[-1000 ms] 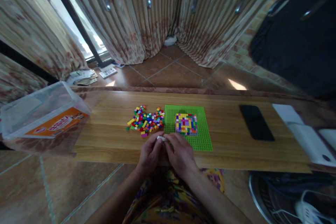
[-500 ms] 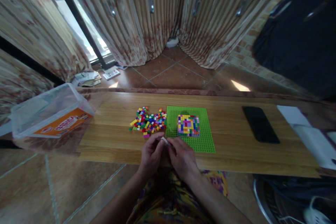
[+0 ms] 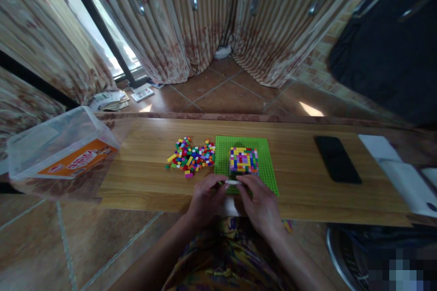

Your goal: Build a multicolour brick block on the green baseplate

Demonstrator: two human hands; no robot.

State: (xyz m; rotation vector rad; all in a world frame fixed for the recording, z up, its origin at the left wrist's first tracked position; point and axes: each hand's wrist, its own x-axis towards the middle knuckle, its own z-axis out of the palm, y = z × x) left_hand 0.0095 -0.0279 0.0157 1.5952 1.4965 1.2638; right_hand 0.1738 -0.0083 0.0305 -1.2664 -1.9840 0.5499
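Note:
Between my two hands is a small white strip, likely of toy bricks, held level at the near side of a block built of many-coloured bricks. My left hand pinches its left end, and my right hand grips the right end. The brick block stands on a green studded baseplate; the strip and my fingers hide part of its near side. Left of the baseplate lies a loose pile of small coloured bricks.
A clear plastic box with an orange label stands at the left end of the wooden table. To the right lie a black phone-like slab and white objects. Curtains hang beyond the table.
Both hands have moved right, from beside the brick pile to the near side of the brick block. The white strip has turned from slanted to level. The view has shifted slightly.

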